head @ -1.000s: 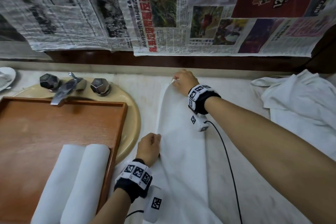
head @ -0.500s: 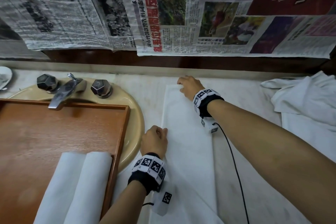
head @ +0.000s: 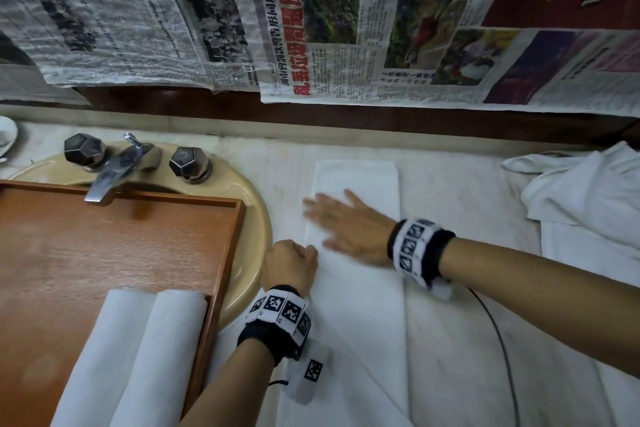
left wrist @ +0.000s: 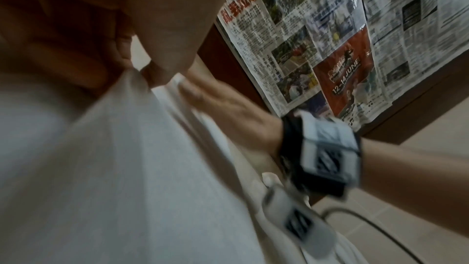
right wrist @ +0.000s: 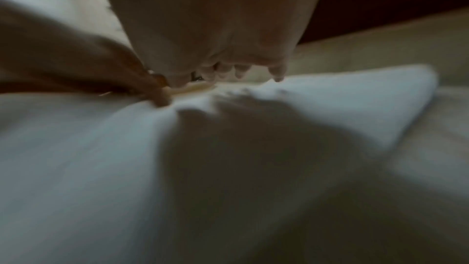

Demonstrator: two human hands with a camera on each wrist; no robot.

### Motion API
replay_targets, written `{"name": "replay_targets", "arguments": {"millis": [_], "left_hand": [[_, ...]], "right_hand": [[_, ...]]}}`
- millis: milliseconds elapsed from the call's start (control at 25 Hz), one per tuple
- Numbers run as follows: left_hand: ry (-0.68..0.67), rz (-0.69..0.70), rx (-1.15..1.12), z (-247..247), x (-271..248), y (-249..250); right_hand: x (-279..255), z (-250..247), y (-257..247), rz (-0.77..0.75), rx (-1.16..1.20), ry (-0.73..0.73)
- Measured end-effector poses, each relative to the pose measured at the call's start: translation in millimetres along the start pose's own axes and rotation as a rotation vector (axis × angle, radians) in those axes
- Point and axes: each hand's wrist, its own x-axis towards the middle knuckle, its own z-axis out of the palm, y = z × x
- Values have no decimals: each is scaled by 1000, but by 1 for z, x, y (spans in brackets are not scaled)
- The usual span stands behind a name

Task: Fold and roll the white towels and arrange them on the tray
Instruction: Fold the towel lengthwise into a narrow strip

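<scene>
Folded towel (head: 356, 184): white, long narrow strip, flat on tabletop (head: 460, 184), far end twd wall, lying betw. sink and towel heap.
R hand (head: 346, 225): fingers straight and spread, palm down flat on the strip's mid part; motion-blurred.
L hand (head: 289, 265): fingers curled, pinching the strip's left edge; left wrist view shows cloth gathered betw. thumb and fingers (left wrist: 127, 55).
Rolled towels (head: 138, 354): 2, white, side by side and touching, at near right corner of tray.
Tray (head: 131, 239): brown wood, raised rim, set over sink, left of strip.
Sink (head: 256, 229): beige basin, rim showing past tray's right side; chrome tap (head: 114, 170) w/ 2 faceted knobs at back.
Towel heap (head: 581, 191): white, crumpled, far right of tabletop, apart from strip.
Newspaper (head: 346, 21): sheets hung across wall behind.
</scene>
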Motion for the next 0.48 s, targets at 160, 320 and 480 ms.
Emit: {"name": "replay_targets", "arguments": {"millis": [160, 320, 480], "left_hand": [[-59, -45, 11, -5, 6, 5], [-73, -77, 33, -6, 4, 7], [-66, -94, 42, -6, 5, 9]], "right_hand": [[9, 3, 38, 98, -153, -89], [29, -14, 47, 232, -89, -33], [-4, 7, 51, 170, -124, -113]]}}
